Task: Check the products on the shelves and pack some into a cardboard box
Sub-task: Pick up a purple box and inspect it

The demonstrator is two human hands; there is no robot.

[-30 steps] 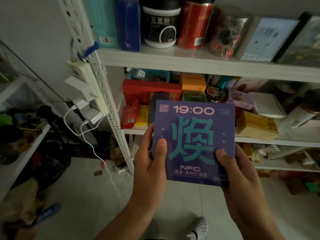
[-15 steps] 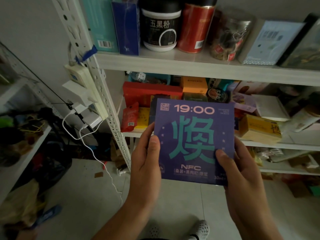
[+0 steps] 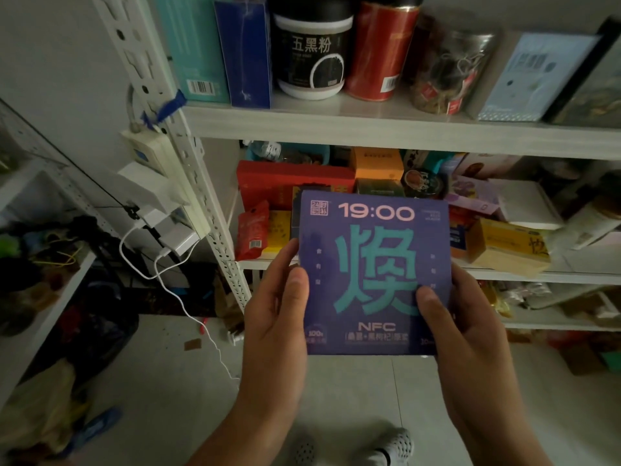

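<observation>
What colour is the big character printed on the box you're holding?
Teal, on the purple box; the "19:00" above it is pale pink. The head view shows it clearly.

Dim all over, light flat & greyish, can't tell the src. The purple box [image 3: 373,274] I hold is the sharpest bit, print legible. Goods on the lower shelf [image 3: 571,275] go soft & murky. Left-side clutter [image 3: 50,264] nearly black. Wide lens bends the shelf post [image 3: 188,156] twd the edges; corners smear a bit.
</observation>
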